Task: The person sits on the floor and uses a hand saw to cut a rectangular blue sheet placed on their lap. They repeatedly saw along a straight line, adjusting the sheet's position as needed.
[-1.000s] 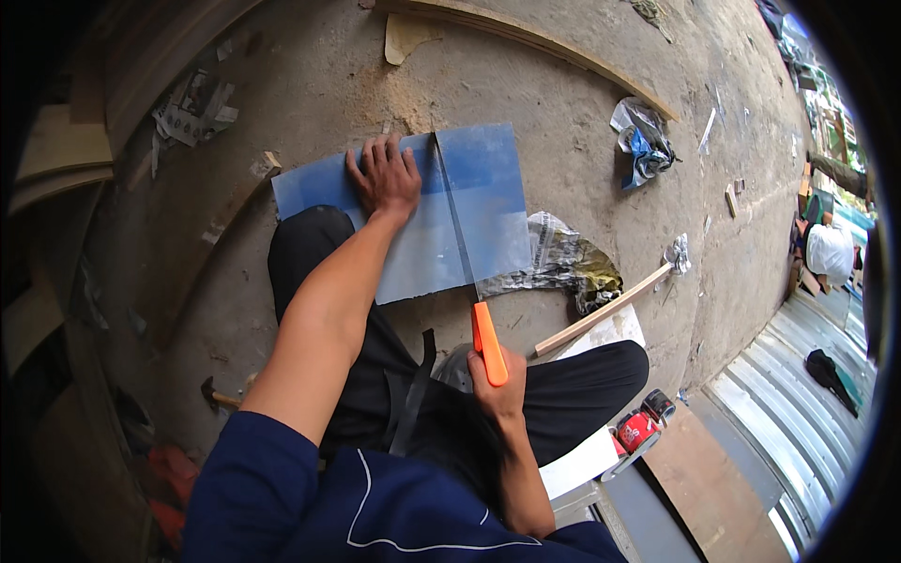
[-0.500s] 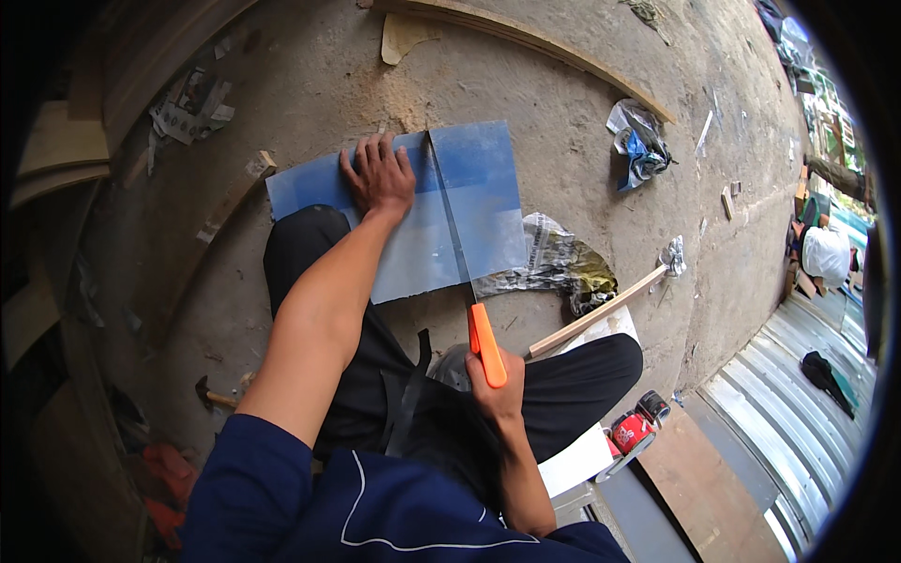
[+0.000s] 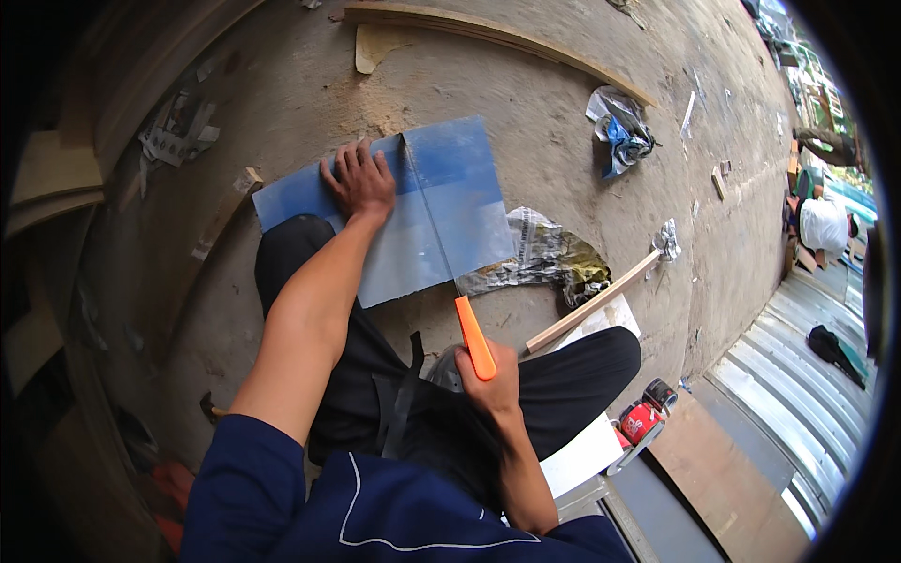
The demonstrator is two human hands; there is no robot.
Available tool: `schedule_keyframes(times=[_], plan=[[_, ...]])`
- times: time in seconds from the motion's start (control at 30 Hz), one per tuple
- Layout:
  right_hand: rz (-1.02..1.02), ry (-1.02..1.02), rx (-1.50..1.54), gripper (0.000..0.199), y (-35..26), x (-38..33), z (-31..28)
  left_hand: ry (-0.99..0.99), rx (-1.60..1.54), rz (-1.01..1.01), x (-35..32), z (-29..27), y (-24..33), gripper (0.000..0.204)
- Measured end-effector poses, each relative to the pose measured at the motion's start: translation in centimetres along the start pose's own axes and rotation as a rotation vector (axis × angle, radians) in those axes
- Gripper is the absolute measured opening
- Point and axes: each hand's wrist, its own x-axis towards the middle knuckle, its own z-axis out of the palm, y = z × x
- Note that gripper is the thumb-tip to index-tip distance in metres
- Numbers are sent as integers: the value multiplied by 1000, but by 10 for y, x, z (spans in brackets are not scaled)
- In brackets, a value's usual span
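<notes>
A board painted in blue and grey-blue bands (image 3: pixel 413 239) lies in front of me, its left part against my bent knee. My left hand (image 3: pixel 362 185) rests flat on its upper left part, fingers stretched toward the far edge. In my right hand (image 3: pixel 494 377) is the orange handle of a handsaw (image 3: pixel 475 340), close to the board's near edge. The saw's thin blade runs along a dark line across the board, seen nearly edge-on. My right fingers wrap the handle and are partly hidden by it.
Crumpled newspaper (image 3: pixel 540 246) lies right of the board, beside a wooden strip (image 3: pixel 596 298). A long wooden batten (image 3: pixel 507 42) and sawdust (image 3: pixel 371 108) are beyond it. A hammer (image 3: pixel 210 405) lies at left, tape rolls (image 3: pixel 642 422) at right, corrugated metal sheets (image 3: pixel 798 347) farther right.
The board and surroundings sit slightly farther left in view. The saw looks narrower, turned more edge-on, with its handle still near the board's near edge. My left hand stays on the board.
</notes>
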Motion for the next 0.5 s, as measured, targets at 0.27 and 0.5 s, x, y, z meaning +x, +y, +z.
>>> schedule_keyframes(times=[0.27,0.5], plan=[[-235,132,-77,24,17,103,41,-55,-25,16,-3,7,15,40],[-123,53,59,21,4,10,11,-7,23,17,0,-2,3,39]])
